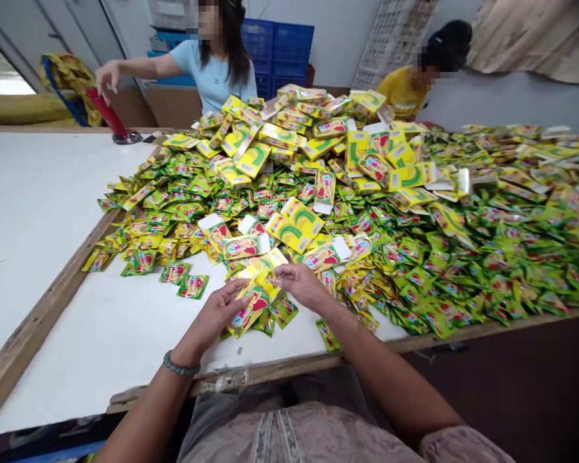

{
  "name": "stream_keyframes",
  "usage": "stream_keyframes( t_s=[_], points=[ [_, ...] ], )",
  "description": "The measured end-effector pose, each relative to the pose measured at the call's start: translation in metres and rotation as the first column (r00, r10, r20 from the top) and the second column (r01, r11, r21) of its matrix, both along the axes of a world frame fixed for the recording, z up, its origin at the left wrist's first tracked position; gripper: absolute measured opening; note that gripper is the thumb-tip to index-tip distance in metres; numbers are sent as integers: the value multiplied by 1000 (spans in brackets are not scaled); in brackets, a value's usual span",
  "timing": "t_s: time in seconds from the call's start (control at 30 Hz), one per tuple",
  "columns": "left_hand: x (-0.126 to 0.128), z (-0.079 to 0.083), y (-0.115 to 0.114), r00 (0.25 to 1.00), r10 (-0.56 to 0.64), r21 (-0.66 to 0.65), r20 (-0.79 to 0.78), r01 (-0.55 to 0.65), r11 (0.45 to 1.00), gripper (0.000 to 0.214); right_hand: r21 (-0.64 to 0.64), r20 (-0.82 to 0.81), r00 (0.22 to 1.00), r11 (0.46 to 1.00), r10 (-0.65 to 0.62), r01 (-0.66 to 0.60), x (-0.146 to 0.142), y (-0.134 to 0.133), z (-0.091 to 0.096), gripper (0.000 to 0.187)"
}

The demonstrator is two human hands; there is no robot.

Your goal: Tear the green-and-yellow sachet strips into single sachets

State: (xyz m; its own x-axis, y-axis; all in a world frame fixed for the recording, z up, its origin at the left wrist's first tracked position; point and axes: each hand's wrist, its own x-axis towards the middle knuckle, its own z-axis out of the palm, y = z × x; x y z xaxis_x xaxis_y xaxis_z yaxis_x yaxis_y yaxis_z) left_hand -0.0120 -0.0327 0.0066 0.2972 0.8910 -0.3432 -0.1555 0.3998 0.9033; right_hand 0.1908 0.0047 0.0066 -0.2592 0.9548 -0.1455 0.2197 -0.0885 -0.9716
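A small yellow carton point(249, 311) with red and green print lies tilted in my left hand point(216, 316), the thumb across its front. My right hand point(300, 287) pinches at the carton's upper end; whether a sachet is also between those fingertips cannot be made out. Beneath and beside the carton lie a few green sachets point(284, 311) on the white tabletop point(174, 347). Just beyond my hands are several open cartons, among them a pair of yellow ones point(295, 225) and one with white flaps raised point(326, 253).
A big heap of yellow cartons point(255, 157) rises over green sachets point(444, 276) spreading right. A wooden strip point(53, 296) crosses the table at left; another edges the front. Across the table are a person in light blue point(226, 83), one hand at a red upright object point(107, 116), and a person in yellow point(400, 90).
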Motion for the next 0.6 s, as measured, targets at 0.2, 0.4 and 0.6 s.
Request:
stream_keyframes(
  t_s=[0.2,0.4,0.6],
  points=[
    [8,10,-2,999,-22,-128,-29,18,992,63,278,384,893,952,-233,128,14,-26,-1,25],
    [5,6,-7,992,32,-190,-118,-54,980,74,279,769,617,956,-167,-89,14,-54,-21,16],
    [6,3,-5,981,26,-170,-193,-60,984,81,210,771,625,975,-119,-73,8,-55,-17,33]
  ],
)
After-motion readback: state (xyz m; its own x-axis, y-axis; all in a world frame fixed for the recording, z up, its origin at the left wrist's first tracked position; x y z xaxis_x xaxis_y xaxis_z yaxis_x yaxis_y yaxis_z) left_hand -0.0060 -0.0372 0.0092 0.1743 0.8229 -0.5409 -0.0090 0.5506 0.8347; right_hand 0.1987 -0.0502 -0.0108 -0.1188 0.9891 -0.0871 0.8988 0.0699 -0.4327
